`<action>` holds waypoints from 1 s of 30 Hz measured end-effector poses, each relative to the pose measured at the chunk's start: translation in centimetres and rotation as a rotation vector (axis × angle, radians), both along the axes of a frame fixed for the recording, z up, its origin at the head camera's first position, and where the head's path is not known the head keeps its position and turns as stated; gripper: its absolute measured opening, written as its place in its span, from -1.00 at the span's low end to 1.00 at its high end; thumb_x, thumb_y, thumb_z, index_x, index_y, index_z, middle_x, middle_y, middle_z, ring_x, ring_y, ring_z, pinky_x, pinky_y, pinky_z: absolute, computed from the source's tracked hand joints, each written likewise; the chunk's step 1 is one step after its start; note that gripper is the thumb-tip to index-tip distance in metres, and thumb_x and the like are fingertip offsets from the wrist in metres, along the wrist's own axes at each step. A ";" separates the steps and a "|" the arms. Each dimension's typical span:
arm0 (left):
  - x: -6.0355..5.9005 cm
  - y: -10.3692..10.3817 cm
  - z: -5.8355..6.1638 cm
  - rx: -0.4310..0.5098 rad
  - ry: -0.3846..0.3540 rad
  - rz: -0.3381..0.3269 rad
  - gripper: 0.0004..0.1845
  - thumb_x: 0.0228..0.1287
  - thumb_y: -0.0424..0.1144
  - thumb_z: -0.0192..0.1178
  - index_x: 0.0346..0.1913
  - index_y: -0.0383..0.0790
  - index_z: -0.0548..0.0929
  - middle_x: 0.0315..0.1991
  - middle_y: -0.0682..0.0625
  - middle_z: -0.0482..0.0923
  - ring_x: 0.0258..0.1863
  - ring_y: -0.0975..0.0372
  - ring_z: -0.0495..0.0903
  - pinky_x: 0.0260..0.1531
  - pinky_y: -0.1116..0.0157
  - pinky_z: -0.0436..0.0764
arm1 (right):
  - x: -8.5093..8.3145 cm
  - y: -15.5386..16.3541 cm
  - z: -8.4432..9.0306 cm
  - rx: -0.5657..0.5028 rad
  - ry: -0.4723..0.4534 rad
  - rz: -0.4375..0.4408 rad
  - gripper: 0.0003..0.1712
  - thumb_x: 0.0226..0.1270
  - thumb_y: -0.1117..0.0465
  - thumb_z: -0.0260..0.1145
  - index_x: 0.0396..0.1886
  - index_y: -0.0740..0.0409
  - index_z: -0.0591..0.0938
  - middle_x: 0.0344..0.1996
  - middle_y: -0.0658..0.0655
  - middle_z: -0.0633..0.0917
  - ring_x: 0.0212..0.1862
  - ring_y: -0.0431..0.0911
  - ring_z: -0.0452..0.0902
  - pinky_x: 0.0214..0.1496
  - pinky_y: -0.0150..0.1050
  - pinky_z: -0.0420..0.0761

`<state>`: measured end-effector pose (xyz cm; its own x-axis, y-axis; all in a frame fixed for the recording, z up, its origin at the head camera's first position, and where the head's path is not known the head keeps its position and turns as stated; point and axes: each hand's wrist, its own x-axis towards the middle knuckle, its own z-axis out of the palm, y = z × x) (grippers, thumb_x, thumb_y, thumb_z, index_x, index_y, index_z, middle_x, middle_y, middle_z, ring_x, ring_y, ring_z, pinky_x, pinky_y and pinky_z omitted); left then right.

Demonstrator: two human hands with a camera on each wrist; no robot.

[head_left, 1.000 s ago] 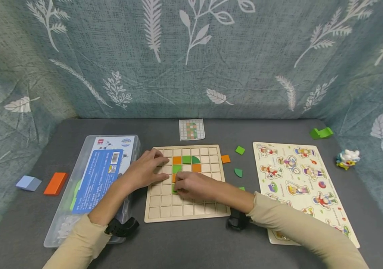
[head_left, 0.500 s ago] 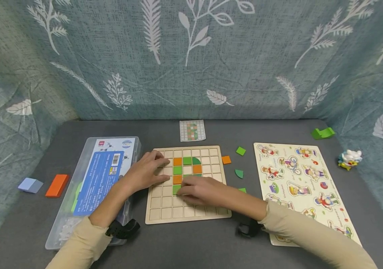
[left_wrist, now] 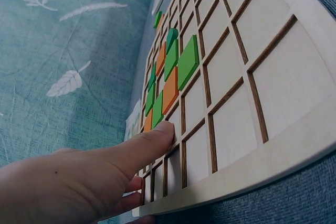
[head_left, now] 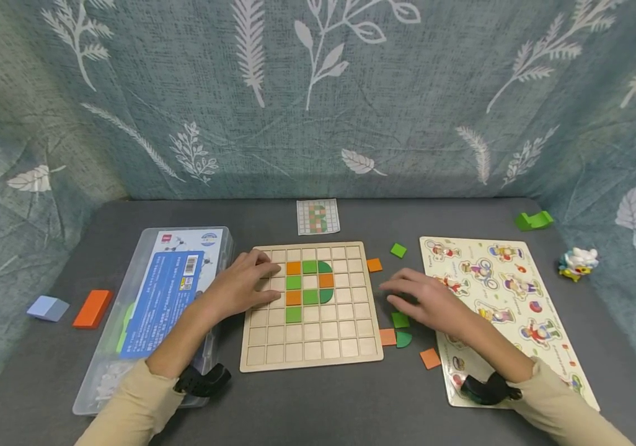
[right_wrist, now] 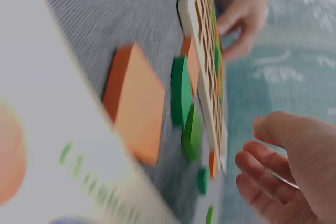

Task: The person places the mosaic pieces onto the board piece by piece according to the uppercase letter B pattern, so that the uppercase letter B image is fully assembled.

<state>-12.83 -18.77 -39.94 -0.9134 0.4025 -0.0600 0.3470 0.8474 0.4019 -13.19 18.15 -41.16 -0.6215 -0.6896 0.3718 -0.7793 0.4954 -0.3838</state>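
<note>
Right hand: the right hand (head_left: 435, 303) floats low in the middle right of the head view, just right of the wooden board. Its fingers are loosely spread and a bit bent, and they hold nothing. In the right wrist view the fingers (right_wrist: 262, 182) curl softly over open air.

Loose pieces near the right hand: a green square (head_left: 400, 319) lies just under the fingertips, toward the bottom of the frame. An orange square (head_left: 387, 336) and a green half-round piece (head_left: 404, 339) sit right below it, touching each other. One more orange square (head_left: 429, 358) lies lower and to the right, beside the forearm.

Which way: these pieces are below and a little left of the fingers, between the hand and the board's right edge. The right hand is much nearer to them than the left hand.

Left hand: the left hand (head_left: 240, 282) rests flat on the left side of the board, fingers straight, pressing it down. In the left wrist view one finger (left_wrist: 142, 145) lies along the grooves. It grips nothing.

Board: the wooden board (head_left: 346, 347) sits in the middle of the frame. Green and orange tiles (head_left: 309, 282) fill a small patch near its top middle.

Farther pieces: an orange square (head_left: 374, 264) and a green square (head_left: 398, 250) lie above the right hand, near the board's top right corner.

Far back: a small pattern card (head_left: 318, 216) lies above the board.
</note>
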 end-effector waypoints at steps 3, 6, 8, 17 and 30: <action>0.0 0.0 0.0 0.000 -0.001 -0.003 -0.46 0.22 -0.06 0.34 0.22 -0.21 0.57 0.13 -0.17 0.42 0.06 0.01 0.39 -0.05 -0.02 0.49 | -0.2 1.1 0.0 -0.001 -0.015 -0.066 -0.70 0.22 0.31 0.39 -0.03 0.16 0.70 -0.13 0.06 0.66 -0.29 -0.20 0.60 -0.33 -0.36 0.52; 0.0 0.0 0.0 0.000 0.001 -0.002 -0.46 0.22 -0.06 0.34 0.22 -0.21 0.57 0.14 -0.17 0.42 0.06 0.01 0.39 -0.05 -0.02 0.49 | -0.5 1.6 0.2 0.011 -0.045 -0.132 -0.68 0.23 0.29 0.39 0.00 0.20 0.68 -0.10 0.08 0.64 -0.18 -0.11 0.64 -0.27 -0.29 0.56; 0.0 0.0 0.0 0.001 0.003 -0.003 -0.46 0.22 -0.06 0.34 0.21 -0.21 0.58 0.13 -0.17 0.42 0.05 0.01 0.39 -0.06 -0.02 0.49 | -0.8 1.7 0.3 0.022 -0.066 -0.171 -0.65 0.24 0.28 0.39 0.03 0.22 0.66 -0.09 0.10 0.63 -0.13 -0.07 0.65 -0.25 -0.25 0.59; 0.0 0.0 0.0 0.008 0.003 -0.010 -0.47 0.22 -0.07 0.34 0.21 -0.22 0.58 0.12 -0.16 0.42 0.05 0.01 0.39 -0.05 -0.02 0.49 | -2.1 1.5 -0.4 0.063 -0.124 -0.222 -0.57 0.27 0.25 0.37 0.12 0.26 0.60 -0.01 0.18 0.59 -0.04 0.02 0.63 -0.13 -0.10 0.61; 0.1 0.0 0.2 0.006 0.002 -0.009 -0.47 0.23 -0.07 0.33 0.21 -0.23 0.58 0.12 -0.17 0.42 0.04 0.02 0.39 -0.07 0.01 0.49 | -5.4 -1.0 -0.9 0.077 -0.287 -0.171 -0.51 0.28 0.22 0.37 0.18 0.31 0.56 -0.09 0.24 0.59 -0.11 0.02 0.58 -0.11 -0.15 0.60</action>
